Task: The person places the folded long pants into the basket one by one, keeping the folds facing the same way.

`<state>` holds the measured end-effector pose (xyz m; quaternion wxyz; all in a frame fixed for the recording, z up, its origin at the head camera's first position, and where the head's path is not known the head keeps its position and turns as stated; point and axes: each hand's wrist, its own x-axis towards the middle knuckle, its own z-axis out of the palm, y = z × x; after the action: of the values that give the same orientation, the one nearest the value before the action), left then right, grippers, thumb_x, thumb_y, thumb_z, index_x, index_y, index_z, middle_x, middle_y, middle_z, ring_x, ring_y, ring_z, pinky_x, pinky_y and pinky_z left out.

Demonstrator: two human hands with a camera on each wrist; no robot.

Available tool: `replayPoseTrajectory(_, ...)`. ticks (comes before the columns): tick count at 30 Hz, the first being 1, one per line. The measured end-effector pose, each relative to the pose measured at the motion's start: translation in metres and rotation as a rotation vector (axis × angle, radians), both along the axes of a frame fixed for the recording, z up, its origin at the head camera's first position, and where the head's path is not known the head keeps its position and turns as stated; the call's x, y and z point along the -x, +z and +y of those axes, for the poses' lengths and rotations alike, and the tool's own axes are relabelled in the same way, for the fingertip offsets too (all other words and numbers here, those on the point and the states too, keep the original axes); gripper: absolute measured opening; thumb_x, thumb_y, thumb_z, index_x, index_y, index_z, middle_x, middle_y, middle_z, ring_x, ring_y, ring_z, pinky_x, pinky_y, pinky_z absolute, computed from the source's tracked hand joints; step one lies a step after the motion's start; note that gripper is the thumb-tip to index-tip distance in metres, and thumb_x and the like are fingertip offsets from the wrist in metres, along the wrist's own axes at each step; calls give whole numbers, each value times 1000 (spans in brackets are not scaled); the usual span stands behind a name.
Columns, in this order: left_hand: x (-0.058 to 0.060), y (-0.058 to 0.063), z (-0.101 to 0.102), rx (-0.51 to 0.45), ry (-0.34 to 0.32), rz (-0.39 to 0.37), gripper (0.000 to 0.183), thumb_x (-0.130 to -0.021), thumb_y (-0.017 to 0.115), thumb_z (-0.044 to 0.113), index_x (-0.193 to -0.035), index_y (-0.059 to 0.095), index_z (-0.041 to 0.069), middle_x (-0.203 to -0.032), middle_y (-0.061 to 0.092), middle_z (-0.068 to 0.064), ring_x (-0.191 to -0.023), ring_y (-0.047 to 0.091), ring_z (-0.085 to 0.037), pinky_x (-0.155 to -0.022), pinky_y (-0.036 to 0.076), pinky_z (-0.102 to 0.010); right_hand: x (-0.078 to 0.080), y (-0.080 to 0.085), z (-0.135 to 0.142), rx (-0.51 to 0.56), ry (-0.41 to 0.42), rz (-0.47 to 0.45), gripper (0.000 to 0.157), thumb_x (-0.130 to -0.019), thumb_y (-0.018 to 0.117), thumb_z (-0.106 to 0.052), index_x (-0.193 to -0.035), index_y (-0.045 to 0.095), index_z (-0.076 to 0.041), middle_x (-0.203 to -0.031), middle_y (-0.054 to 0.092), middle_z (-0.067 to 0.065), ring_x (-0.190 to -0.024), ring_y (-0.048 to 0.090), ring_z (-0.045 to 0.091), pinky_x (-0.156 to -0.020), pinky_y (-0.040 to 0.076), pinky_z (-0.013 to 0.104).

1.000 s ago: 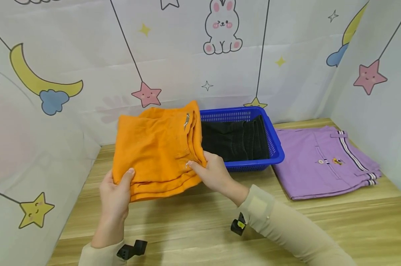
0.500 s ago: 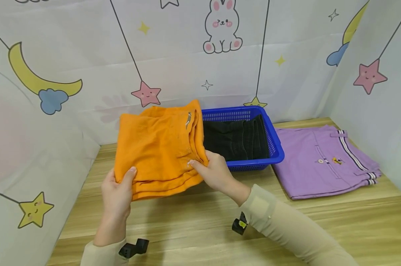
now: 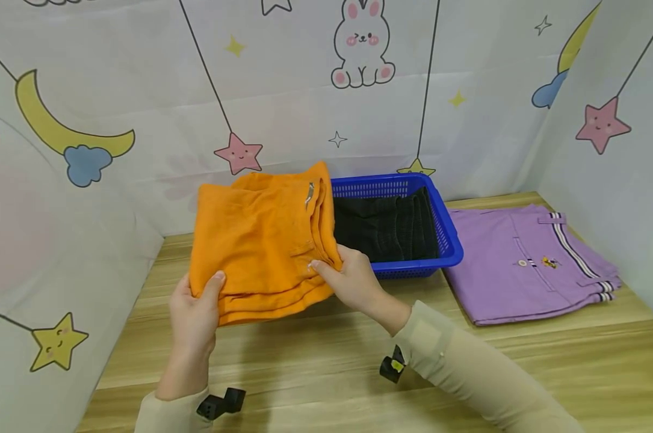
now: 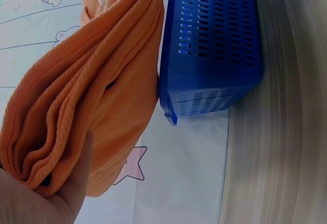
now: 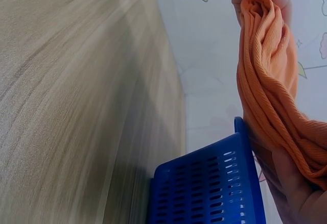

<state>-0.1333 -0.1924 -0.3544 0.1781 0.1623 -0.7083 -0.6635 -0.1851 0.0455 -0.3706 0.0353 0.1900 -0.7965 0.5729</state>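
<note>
A folded pair of orange trousers (image 3: 261,234) hangs in the air, overlapping the left part of a blue plastic basket (image 3: 449,240) in the head view. My left hand (image 3: 195,313) grips the lower left corner, thumb on top of the cloth. At the lower right, by the waistband, my right hand (image 3: 353,279) pinches the layers. Both wrist views show the stacked folds of the trousers (image 4: 97,86) above table height, close to the basket (image 5: 204,183). Inside the basket lie folded black trousers (image 3: 377,225), their left part hidden behind the orange cloth.
Folded purple trousers (image 3: 499,264) with striped trim lie on the wooden table (image 3: 315,373), right of the basket. A white printed cloth wall (image 3: 294,108) rises directly behind, with side walls at left and right.
Both hands and the orange trousers have drifted slightly right, covering a bit more of the basket's left side. The basket and the purple trousers stay where they were.
</note>
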Motion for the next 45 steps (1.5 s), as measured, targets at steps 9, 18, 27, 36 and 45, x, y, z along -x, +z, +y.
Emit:
replayPoseTrajectory(9, 1, 0, 3, -9, -5, 14, 31, -90, 63, 20, -116, 56, 5, -90, 58, 1, -71, 63, -4, -61, 55, -19, -2, 4, 3, -10, -6, -3, 19, -91, 62, -21, -102, 65, -5, -84, 71, 8, -64, 63, 9, -56, 54, 24)
replayPoseTrajectory(18, 2, 0, 6, -3, -4, 36, 30, -90, 64, 18, -114, 57, 3, -88, 59, 2, -71, 62, -4, -60, 54, -18, -2, 4, 6, -20, -13, -16, 20, -91, 61, -22, -103, 65, -6, -84, 70, 9, -64, 62, 9, -57, 54, 24)
replayPoseTrajectory(27, 4, -2, 9, -3, -13, 46, 27, -90, 63, 17, -112, 57, 3, -86, 59, 1, -68, 62, -5, -58, 55, -20, -1, 2, 8, 4, -25, -28, 20, -91, 62, -21, -104, 65, -6, -84, 71, 7, -65, 65, 9, -58, 56, 26)
replayPoseTrajectory(36, 5, -2, 12, 6, -22, 44, 29, -90, 63, 17, -114, 56, 1, -85, 60, 2, -67, 63, -5, -57, 55, -20, -1, 2, 13, 4, -30, -30, 22, -91, 62, -22, -104, 64, -4, -86, 71, 10, -67, 64, 10, -59, 55, 24)
replayPoseTrajectory(45, 6, -3, 16, 25, -24, 36, 32, -91, 63, 18, -116, 57, 0, -88, 59, 2, -71, 62, -4, -61, 54, -18, -1, 0, 15, 0, -43, -25, 21, -91, 62, -21, -104, 65, -5, -85, 71, 9, -66, 65, 10, -58, 55, 25)
